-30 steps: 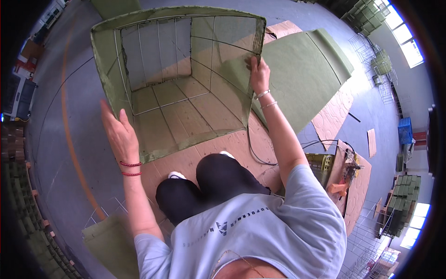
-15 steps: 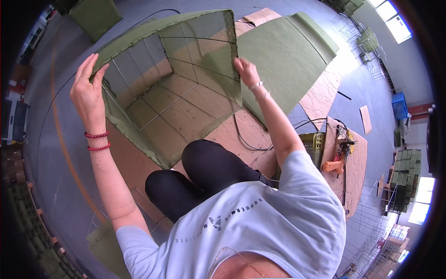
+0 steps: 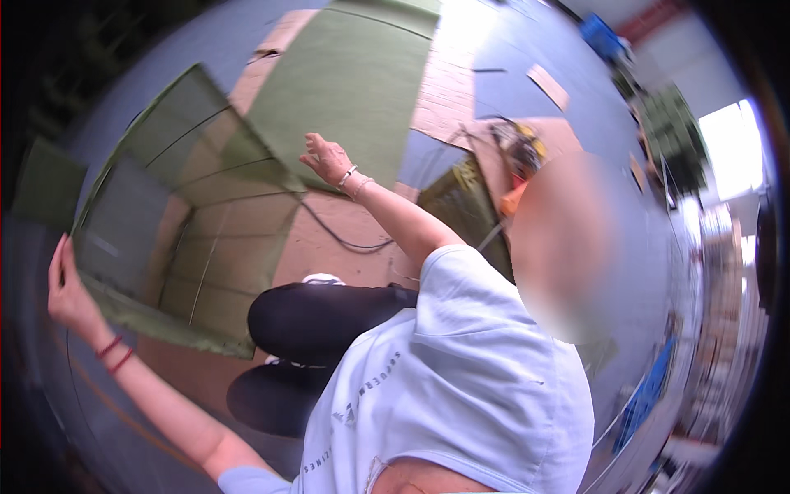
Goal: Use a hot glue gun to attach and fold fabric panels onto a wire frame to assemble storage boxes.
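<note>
A wire-framed box covered in green mesh [image 3: 177, 317] stands on its side at the left, its open face toward me. My left hand [image 3: 72, 288] rests against the box's left edge, fingers stretched out rather than wrapped round it. Beyond the box's right side, my right hand [image 3: 327, 158] is raised, its fingers slightly bent and apart, holding nothing. Below that hand lies a flat green sheet [image 3: 354, 74], over cardboard [image 3: 440, 82] on the floor.
Right of my right arm are a green crate-like container [image 3: 461, 206] and a blurred tool with an orange handle [image 3: 514, 198]. A dark cable [image 3: 346, 241] curves beside the box. Stacked green panels [image 3: 671, 140] stand at the far right. A pale blurred patch covers part of the right side.
My view has swung to the right, so everything sits further left. My right hand has let go of the box's upper right edge. The left hand is still at the box's left edge.
</note>
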